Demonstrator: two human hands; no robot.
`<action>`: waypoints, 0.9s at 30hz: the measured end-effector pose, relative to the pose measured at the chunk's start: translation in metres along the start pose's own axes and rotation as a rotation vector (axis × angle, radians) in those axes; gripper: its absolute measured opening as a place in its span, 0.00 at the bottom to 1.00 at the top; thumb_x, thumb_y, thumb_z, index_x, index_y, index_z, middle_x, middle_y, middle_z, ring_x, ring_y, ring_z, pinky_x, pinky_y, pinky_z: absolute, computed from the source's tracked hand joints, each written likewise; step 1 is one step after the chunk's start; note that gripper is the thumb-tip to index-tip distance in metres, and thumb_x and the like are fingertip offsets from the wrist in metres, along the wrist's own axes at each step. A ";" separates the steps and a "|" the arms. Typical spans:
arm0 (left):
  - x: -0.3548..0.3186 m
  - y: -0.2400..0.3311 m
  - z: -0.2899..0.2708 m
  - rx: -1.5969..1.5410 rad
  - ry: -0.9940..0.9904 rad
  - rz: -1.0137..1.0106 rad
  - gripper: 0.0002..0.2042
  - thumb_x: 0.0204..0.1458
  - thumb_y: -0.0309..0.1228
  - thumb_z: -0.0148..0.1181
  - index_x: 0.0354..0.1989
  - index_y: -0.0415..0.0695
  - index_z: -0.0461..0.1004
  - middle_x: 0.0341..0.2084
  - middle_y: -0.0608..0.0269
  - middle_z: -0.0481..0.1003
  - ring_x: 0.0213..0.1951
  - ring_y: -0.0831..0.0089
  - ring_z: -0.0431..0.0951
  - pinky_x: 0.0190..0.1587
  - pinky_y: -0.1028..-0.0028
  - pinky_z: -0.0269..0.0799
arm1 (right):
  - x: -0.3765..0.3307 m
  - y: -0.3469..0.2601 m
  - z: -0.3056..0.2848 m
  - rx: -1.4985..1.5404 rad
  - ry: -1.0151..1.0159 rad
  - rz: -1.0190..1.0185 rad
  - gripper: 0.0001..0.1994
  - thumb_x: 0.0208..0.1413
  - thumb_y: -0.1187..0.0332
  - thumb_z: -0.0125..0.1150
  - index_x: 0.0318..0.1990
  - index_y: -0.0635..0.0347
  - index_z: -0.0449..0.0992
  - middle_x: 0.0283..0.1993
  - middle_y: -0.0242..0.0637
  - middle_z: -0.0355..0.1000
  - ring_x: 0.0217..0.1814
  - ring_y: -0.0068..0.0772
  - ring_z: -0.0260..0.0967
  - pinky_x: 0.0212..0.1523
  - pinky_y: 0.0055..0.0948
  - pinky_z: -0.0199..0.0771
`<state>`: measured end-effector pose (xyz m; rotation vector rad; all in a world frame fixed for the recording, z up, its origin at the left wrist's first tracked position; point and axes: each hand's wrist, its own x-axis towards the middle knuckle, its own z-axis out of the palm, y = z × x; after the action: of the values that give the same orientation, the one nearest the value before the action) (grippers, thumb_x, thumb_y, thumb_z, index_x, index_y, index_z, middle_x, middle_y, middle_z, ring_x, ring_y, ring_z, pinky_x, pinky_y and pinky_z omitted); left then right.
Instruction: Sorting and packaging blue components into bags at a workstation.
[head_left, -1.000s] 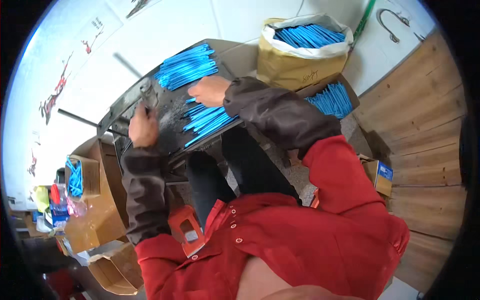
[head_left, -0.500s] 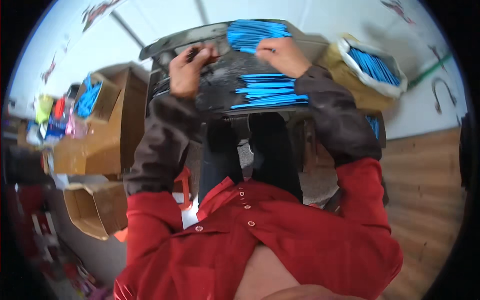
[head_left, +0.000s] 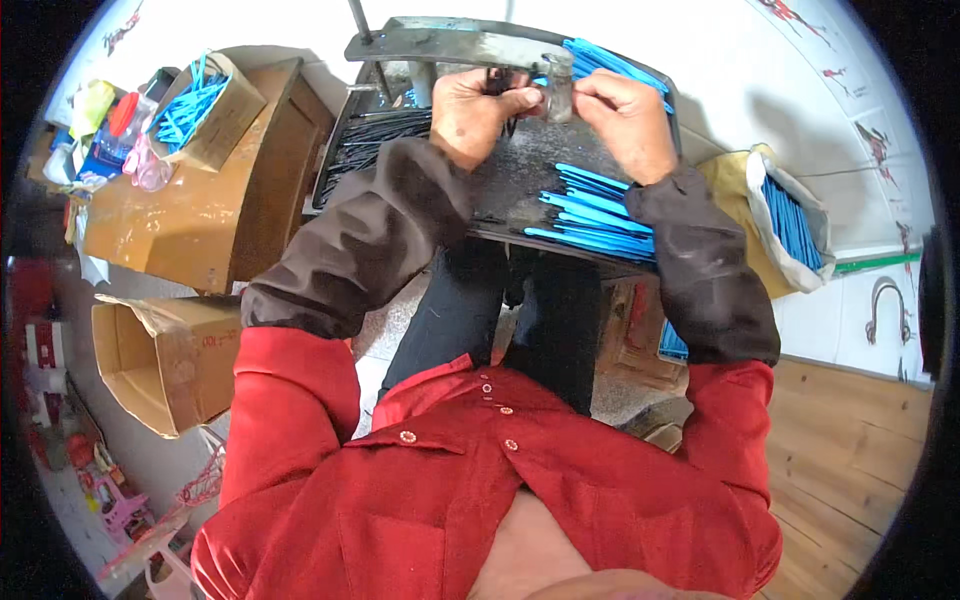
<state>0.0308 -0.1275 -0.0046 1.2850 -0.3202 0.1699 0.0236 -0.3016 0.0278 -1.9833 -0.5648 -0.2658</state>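
My left hand is closed at the bench, just left of an upright metal cylinder under a grey metal bar. Something dark shows at its fingertips, too small to name. On the cylinder's other side my right hand is closed in a pinch, and its fingers hide whatever they hold. A bit of blue shows beside the cylinder. Blue thin strips lie in a loose pile below my right hand, and a second blue pile lies behind it. Dark thin rods lie left of my left hand.
At the right stands a sack full of blue strips. On the left, a brown cabinet carries a cardboard box of blue pieces and several bottles. An open carton sits on the floor below.
My view has shifted. My hands have come together at the metal cylinder, the left moving right; my right hand has left the far blue pile's front edge.
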 end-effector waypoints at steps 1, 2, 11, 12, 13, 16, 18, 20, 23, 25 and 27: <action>0.001 -0.002 -0.001 0.037 -0.032 0.014 0.03 0.41 0.18 0.59 0.22 0.36 0.71 0.20 0.64 0.73 0.25 0.77 0.74 0.29 0.77 0.72 | 0.001 0.001 -0.004 -0.171 -0.016 -0.112 0.03 0.48 0.76 0.54 0.28 0.67 0.71 0.23 0.24 0.63 0.23 0.11 0.55 0.22 0.14 0.54; 0.002 -0.003 -0.003 0.074 -0.066 0.027 0.03 0.41 0.18 0.59 0.22 0.36 0.71 0.20 0.64 0.73 0.25 0.76 0.74 0.29 0.77 0.72 | -0.001 0.003 -0.002 -0.042 -0.003 -0.016 0.04 0.50 0.75 0.53 0.28 0.67 0.72 0.23 0.25 0.63 0.21 0.11 0.55 0.20 0.14 0.53; 0.001 -0.003 0.001 -0.057 -0.009 -0.070 0.03 0.40 0.18 0.60 0.24 0.35 0.73 0.20 0.62 0.74 0.23 0.77 0.74 0.26 0.79 0.71 | 0.008 -0.010 -0.010 -0.090 -0.083 -0.032 0.04 0.49 0.75 0.53 0.28 0.68 0.71 0.22 0.29 0.65 0.19 0.16 0.56 0.19 0.16 0.55; 0.001 -0.003 0.002 0.003 -0.020 -0.056 0.03 0.40 0.19 0.60 0.24 0.36 0.73 0.19 0.62 0.74 0.23 0.77 0.74 0.26 0.79 0.71 | 0.011 -0.011 -0.014 -0.355 -0.095 -0.296 0.04 0.48 0.76 0.54 0.27 0.69 0.71 0.22 0.29 0.65 0.21 0.17 0.58 0.21 0.17 0.57; 0.000 -0.003 0.001 0.001 -0.019 -0.056 0.03 0.40 0.19 0.60 0.24 0.36 0.73 0.19 0.62 0.74 0.23 0.77 0.74 0.26 0.79 0.71 | 0.009 -0.012 -0.011 -0.283 -0.080 -0.210 0.03 0.45 0.78 0.55 0.26 0.70 0.71 0.21 0.31 0.64 0.23 0.19 0.59 0.24 0.19 0.59; -0.001 -0.004 -0.001 -0.003 -0.008 -0.060 0.03 0.40 0.19 0.60 0.25 0.36 0.74 0.18 0.63 0.74 0.21 0.79 0.72 0.25 0.81 0.70 | 0.006 -0.008 -0.009 -0.178 -0.059 -0.209 0.02 0.45 0.78 0.54 0.26 0.69 0.71 0.21 0.32 0.64 0.23 0.18 0.59 0.24 0.19 0.59; 0.001 -0.002 -0.001 0.043 -0.027 -0.058 0.03 0.39 0.19 0.61 0.24 0.36 0.74 0.18 0.64 0.74 0.21 0.80 0.72 0.25 0.81 0.69 | 0.009 -0.014 -0.013 -0.290 -0.111 -0.222 0.02 0.45 0.78 0.54 0.27 0.69 0.71 0.21 0.32 0.64 0.23 0.19 0.59 0.24 0.19 0.59; 0.003 -0.003 -0.002 0.013 -0.030 -0.041 0.03 0.39 0.21 0.62 0.23 0.37 0.75 0.18 0.65 0.74 0.22 0.82 0.72 0.25 0.81 0.70 | 0.012 -0.014 -0.016 -0.346 -0.170 -0.203 0.04 0.48 0.76 0.54 0.26 0.69 0.71 0.21 0.29 0.64 0.23 0.18 0.60 0.23 0.17 0.59; 0.000 -0.007 -0.006 0.163 -0.020 -0.016 0.03 0.40 0.22 0.62 0.24 0.37 0.76 0.18 0.66 0.74 0.22 0.82 0.72 0.26 0.81 0.70 | 0.006 -0.011 -0.014 -0.153 -0.125 -0.071 0.06 0.46 0.72 0.55 0.25 0.66 0.72 0.20 0.33 0.67 0.23 0.21 0.63 0.26 0.22 0.63; 0.000 -0.005 -0.009 0.080 -0.030 -0.037 0.04 0.41 0.23 0.61 0.26 0.36 0.75 0.18 0.65 0.74 0.22 0.81 0.72 0.26 0.81 0.70 | 0.003 -0.010 -0.028 -0.132 -0.127 -0.049 0.06 0.47 0.71 0.56 0.26 0.66 0.73 0.21 0.32 0.67 0.24 0.19 0.63 0.26 0.21 0.63; -0.001 -0.001 -0.012 -0.080 -0.054 -0.080 0.07 0.42 0.23 0.60 0.30 0.35 0.75 0.20 0.64 0.74 0.23 0.80 0.72 0.28 0.81 0.71 | 0.000 -0.006 -0.042 -0.282 -0.312 0.358 0.08 0.46 0.69 0.57 0.26 0.66 0.74 0.21 0.34 0.67 0.23 0.21 0.63 0.27 0.22 0.63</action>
<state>0.0316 -0.1163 -0.0088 1.2223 -0.3177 0.0540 0.0224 -0.3361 0.0518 -2.3763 -0.3684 0.2009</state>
